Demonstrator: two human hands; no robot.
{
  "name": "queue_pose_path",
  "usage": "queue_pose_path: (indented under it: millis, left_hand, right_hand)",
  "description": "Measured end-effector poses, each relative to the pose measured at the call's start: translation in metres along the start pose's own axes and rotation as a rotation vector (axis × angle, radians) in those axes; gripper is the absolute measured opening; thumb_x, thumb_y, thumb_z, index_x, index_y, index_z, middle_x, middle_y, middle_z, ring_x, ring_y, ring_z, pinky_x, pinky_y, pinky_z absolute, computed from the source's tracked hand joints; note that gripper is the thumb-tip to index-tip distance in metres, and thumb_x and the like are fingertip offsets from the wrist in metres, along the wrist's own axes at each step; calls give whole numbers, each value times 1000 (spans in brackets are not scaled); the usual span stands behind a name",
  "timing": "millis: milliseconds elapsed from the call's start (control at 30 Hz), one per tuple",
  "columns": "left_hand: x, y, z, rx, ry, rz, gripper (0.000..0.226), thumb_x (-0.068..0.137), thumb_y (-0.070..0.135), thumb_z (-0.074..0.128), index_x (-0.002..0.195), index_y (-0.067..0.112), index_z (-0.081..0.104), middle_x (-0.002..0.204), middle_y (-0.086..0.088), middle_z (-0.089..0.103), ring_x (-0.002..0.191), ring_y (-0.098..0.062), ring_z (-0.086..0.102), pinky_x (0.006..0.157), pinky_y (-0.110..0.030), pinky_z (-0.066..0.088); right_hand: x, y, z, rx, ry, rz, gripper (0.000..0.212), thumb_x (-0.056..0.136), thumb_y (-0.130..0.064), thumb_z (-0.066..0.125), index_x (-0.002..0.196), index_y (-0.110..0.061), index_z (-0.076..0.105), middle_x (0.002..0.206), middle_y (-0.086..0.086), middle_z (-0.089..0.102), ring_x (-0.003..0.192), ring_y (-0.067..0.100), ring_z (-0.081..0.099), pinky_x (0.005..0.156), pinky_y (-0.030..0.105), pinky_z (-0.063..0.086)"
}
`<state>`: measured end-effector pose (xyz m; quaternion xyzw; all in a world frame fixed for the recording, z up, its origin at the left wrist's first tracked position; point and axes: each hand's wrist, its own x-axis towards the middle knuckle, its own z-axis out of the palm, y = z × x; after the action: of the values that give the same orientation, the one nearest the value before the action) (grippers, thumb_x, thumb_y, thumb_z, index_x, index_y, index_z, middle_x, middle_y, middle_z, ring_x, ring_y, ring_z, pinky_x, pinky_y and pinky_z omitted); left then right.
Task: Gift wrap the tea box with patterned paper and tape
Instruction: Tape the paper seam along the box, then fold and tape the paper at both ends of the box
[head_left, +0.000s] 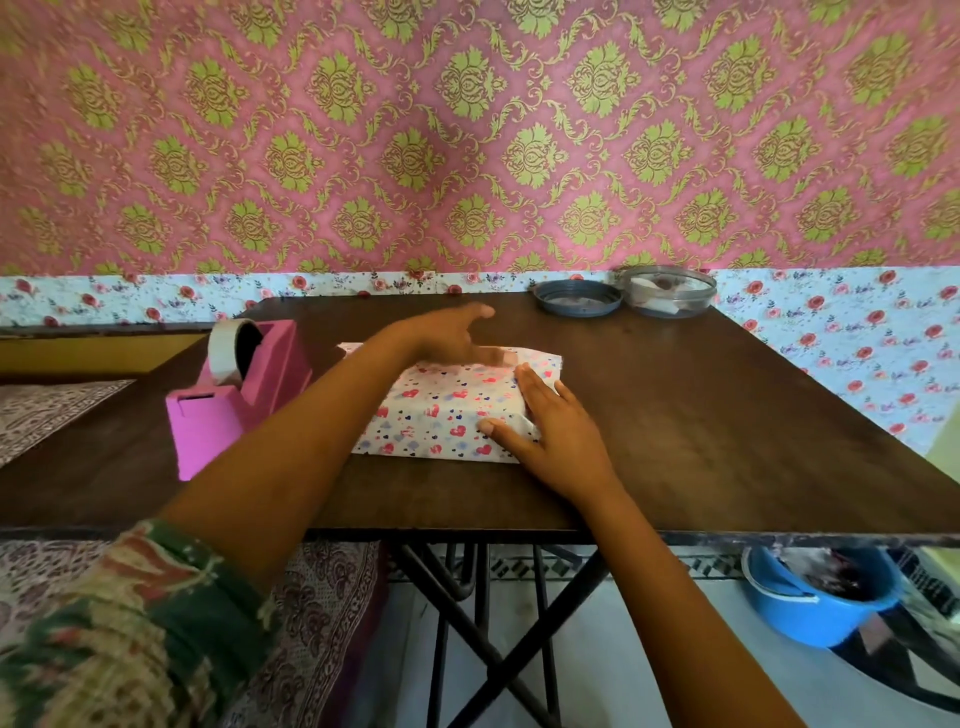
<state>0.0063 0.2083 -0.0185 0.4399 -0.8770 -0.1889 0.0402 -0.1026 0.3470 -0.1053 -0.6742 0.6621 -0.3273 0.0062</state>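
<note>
The tea box (441, 410) lies flat in the middle of the dark wooden table (701, 415), covered in white paper with red and blue hearts. My right hand (550, 426) rests flat on its right end, fingers spread, pressing the folded paper down. My left hand (447, 332) reaches over the box's far edge, blurred, fingers pointing away; whether it holds a piece of tape I cannot tell. A pink tape dispenser (234, 395) with a roll of tape stands to the left of the box.
A round clear container (670, 291) and its dark lid (577, 297) sit at the table's far right edge by the wall. A blue tub (815, 597) stands on the floor under the table's right side. A patterned bed cover (52, 410) lies to the left.
</note>
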Motion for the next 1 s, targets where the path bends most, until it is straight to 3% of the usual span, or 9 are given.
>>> queue_pose_path:
  millis: [67, 133, 300, 367, 533, 633, 767, 900, 1000]
  left_hand:
    - [5, 0, 10, 159, 19, -5, 75, 78, 66, 52, 141, 31, 32, 149, -9, 29, 137, -35, 25, 111, -54, 23]
    - [12, -6, 13, 190, 52, 5, 69, 76, 70, 50, 132, 30, 48, 145, -5, 35, 135, -35, 26, 110, -57, 21]
    - [18, -11, 13, -74, 80, 74, 42, 84, 43, 61, 116, 17, 64, 126, -3, 60, 116, -22, 52, 99, -35, 41]
    - [16, -16, 14, -142, 106, 96, 33, 89, 33, 58, 116, 15, 65, 126, -4, 60, 116, -22, 53, 95, -31, 40]
    - [7, -22, 15, 11, 66, 100, 57, 87, 52, 52, 135, 22, 49, 144, -1, 41, 135, -28, 29, 112, -46, 20]
    - [6, -20, 11, 45, 105, 106, 46, 91, 42, 53, 131, 21, 53, 141, 0, 46, 134, -27, 32, 112, -46, 23]
    - [0, -43, 1, 61, 167, -24, 36, 94, 38, 48, 125, 22, 59, 134, -1, 55, 124, -26, 45, 108, -46, 33]
    - [-15, -70, -4, 100, 182, -130, 41, 96, 41, 43, 125, 17, 59, 129, -7, 57, 114, -26, 53, 100, -41, 43]
    - [-28, -67, -10, 336, 226, -210, 40, 96, 39, 41, 119, 14, 62, 119, -8, 62, 101, -27, 58, 85, -36, 50]
  right_hand:
    - [0, -1, 0, 8, -4, 5, 76, 89, -56, 46, 148, -14, 20, 154, 1, 25, 140, 13, 25, 115, 30, 16]
    - [0, -2, -1, 14, -12, 17, 76, 89, -54, 47, 148, -14, 18, 155, 0, 23, 141, 12, 21, 115, 30, 16]
    - [-2, -3, -2, 32, -30, 30, 76, 90, -53, 47, 148, -15, 17, 156, -1, 19, 142, 11, 17, 114, 27, 14]
    - [-3, -3, -2, 43, -30, 27, 75, 90, -52, 47, 148, -15, 18, 155, -1, 20, 142, 10, 18, 114, 27, 15]
    - [-2, -2, -2, 37, -44, 37, 74, 90, -53, 46, 148, -16, 17, 155, -2, 20, 142, 10, 19, 114, 26, 15]
    - [-2, -1, -1, 26, -48, 34, 74, 90, -53, 45, 148, -17, 17, 156, -3, 19, 142, 10, 18, 114, 26, 16]
    - [-1, 7, 2, 54, -49, 22, 73, 90, -56, 42, 149, -19, 18, 156, -4, 18, 141, 10, 23, 115, 27, 11]
    - [8, 20, 2, -37, -4, 43, 80, 80, -75, 30, 145, -28, 29, 156, -4, 17, 146, 17, 2, 112, 33, -14]
    - [18, 31, -6, -70, 148, 269, 62, 83, -60, 50, 137, -29, 44, 156, 3, 17, 145, 21, -4, 113, 39, -11]
